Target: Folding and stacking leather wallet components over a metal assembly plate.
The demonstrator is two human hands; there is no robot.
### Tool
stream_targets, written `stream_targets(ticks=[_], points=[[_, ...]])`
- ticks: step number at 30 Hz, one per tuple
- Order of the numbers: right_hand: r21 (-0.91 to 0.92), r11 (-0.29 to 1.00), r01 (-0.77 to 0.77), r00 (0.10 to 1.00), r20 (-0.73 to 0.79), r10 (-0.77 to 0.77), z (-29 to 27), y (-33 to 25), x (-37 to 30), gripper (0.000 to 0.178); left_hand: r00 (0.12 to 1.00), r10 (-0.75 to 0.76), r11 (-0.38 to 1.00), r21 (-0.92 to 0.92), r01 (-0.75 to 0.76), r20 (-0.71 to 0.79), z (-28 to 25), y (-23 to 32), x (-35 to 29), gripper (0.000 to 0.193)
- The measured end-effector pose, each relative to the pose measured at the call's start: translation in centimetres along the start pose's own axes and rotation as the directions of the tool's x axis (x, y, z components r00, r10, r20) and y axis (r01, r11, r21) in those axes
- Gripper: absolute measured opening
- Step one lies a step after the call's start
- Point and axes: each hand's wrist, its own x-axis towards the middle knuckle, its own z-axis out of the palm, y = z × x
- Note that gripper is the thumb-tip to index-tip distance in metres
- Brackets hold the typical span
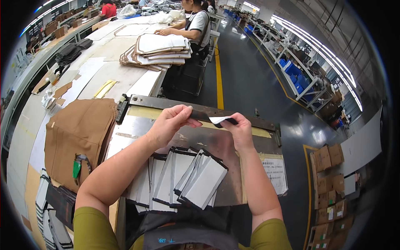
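Below the hands a fanned pile of black-edged white pieces [183, 177] waits; left hand [168, 123] and right hand [239, 131] together pinch one black strip [212, 118].

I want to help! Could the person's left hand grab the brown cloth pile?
Probably yes, once freed. The left hand now pinches the black strip with the right hand; the brown cloth pile lies uncovered just beside it.

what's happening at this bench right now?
A person holds one black-and-white fabric strip between both hands, left hand and right hand pinching its ends above a metal plate. A fanned stack of similar pieces lies close in front of them. Brown fabric sits to the left. Another person works farther up the long table.
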Motion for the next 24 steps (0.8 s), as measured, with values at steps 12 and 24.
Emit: stream_targets(ticks=[12,24], points=[[-0.667,0.405,0.625,0.762,0.41,-0.502,3.5,-1.5,-2.2,0.019,0.913,0.098,0.088,0.91,-0.404,0.396,0.3,-1.0,-0.2,0.063],[-0.549,0.681,0.485,0.836,0.52,-0.176,3.0,-0.2,-1.0,0.053,0.931,-0.013,0.376,0.864,-0.335,0.366,-1.5,-2.5,0.4,0.048]])
